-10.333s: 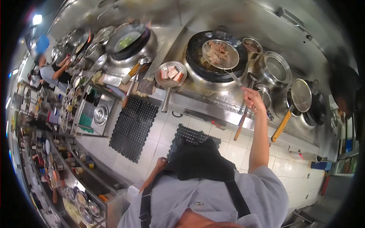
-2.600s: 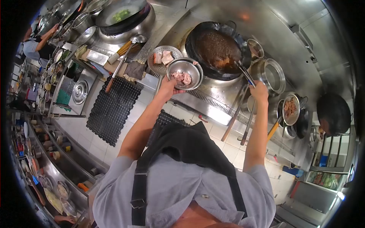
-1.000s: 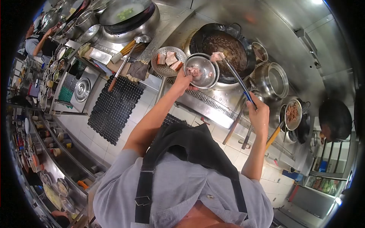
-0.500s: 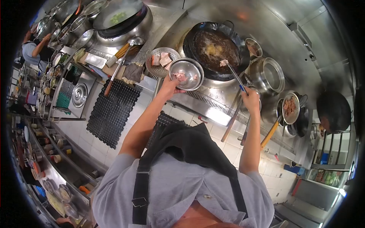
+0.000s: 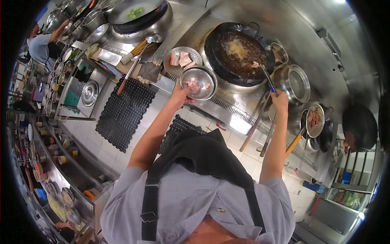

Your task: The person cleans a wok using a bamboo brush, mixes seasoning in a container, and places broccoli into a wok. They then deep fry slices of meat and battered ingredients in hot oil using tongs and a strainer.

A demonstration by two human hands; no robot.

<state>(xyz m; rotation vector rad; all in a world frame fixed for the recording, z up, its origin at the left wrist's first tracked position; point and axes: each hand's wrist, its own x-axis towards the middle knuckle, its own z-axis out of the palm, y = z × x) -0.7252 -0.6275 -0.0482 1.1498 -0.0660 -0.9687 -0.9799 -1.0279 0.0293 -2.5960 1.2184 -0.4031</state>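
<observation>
In the head view, the person's left hand point(image 5: 180, 97) is closed on the near left edge of a pair of metal bowls point(image 5: 202, 75), which look nested, one rim showing behind the other. A few pink pieces of raw meat point(image 5: 194, 85) lie in the upper bowl. The right hand point(image 5: 280, 99) is wrapped around the blue-gripped tongs point(image 5: 265, 74), whose tips reach over the right part of the large black wok point(image 5: 214, 48) on the steel bench point(image 5: 178, 28). A small pale piece of meat point(image 5: 255, 64) shows at those tips; whether it is pinched or loose cannot be told. The wok holds dark brown liquid point(image 5: 231, 65) with a patch of yellowish foam point(image 5: 237, 48) near its middle.

Just beyond the bowls, partly overlapped by them, a perforated ladle point(image 5: 171, 69) carries thick pink-and-white chunks point(image 5: 184, 59). Right of the wok stand a small round container point(image 5: 285, 61) with something brown inside and a wide metal pot point(image 5: 282, 79), its contents unclear. Nearer the right edge, a strainer point(image 5: 323, 122) with a yellow handle bears brown meat pieces point(image 5: 313, 117). At upper left, another wok point(image 5: 152, 21) contains green vegetables point(image 5: 135, 13) in cloudy liquid.
</observation>
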